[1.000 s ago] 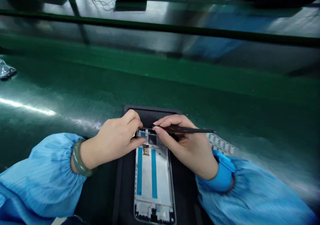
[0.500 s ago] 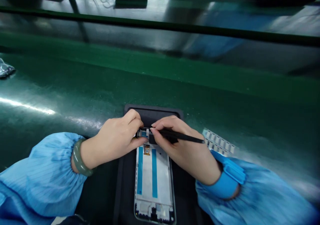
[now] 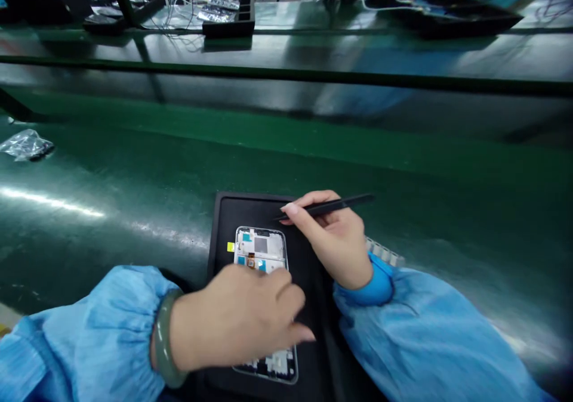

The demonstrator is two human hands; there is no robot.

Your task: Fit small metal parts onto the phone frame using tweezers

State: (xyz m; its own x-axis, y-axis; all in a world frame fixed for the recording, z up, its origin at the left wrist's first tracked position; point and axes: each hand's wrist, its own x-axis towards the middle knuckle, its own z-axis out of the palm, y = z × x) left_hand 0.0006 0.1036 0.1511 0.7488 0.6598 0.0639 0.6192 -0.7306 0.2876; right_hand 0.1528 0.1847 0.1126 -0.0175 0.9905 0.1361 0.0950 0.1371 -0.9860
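Hands first: your left hand (image 3: 242, 318) lies palm-down across the middle of the phone frame (image 3: 262, 253), fingers curled loosely over it and touching it, so that only the frame's top end and a strip of its bottom edge show; you cannot tell from here whether the fingers actually pinch its sides. A green bangle (image 3: 163, 345) sits on that wrist, at the cuff of your blue sleeve (image 3: 94, 342). Your right hand (image 3: 335, 241) is off the frame, just to its right and above the tray, with thumb and forefinger closed on black tweezers (image 3: 326, 207); the tool lies nearly level, its tip pointing left and its tail sticking out to the right past your knuckles. The phone frame rests flat in the black tray (image 3: 224, 223), long axis running away from you, with blue patches and a small orange flex visible near its top and a yellow tab at its upper left corner. The tray stands on the green conveyor belt (image 3: 134, 169). Just behind your right wrist a strip of small white parts (image 3: 385, 251) peeks out. Far left on the belt lies a crumpled clear plastic bag (image 3: 27, 145).
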